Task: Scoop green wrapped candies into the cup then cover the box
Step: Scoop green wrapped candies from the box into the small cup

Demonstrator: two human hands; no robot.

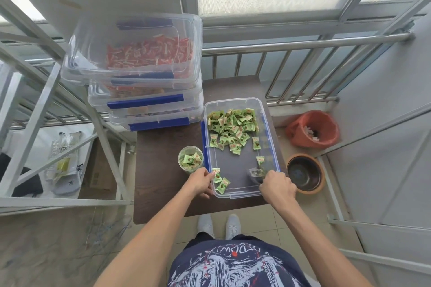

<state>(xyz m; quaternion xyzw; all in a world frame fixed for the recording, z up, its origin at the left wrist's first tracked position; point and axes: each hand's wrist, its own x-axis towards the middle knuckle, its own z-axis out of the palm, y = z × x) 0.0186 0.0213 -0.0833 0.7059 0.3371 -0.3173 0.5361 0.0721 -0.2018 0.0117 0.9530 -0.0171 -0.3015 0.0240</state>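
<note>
A clear plastic box (268, 123) with blue side clips sits open on the dark table (163, 182). Green wrapped candies (233, 128) are heaped at its far end, with a few loose ones near the front. A small clear cup (190, 161) holding green candies stands just left of the box. My left hand (201, 182) grips the box's near-left corner. My right hand (277, 187) is closed on a clear scoop (256, 173) that holds a few candies inside the box's near-right corner.
A stack of three lidded clear boxes (144, 91) with red and brown sweets fills the table's far left. An orange bin (312, 129) and a brown pot (304, 173) stand on the floor to the right. A metal railing (303, 42) runs behind, with a metal rack (46, 105) on the left.
</note>
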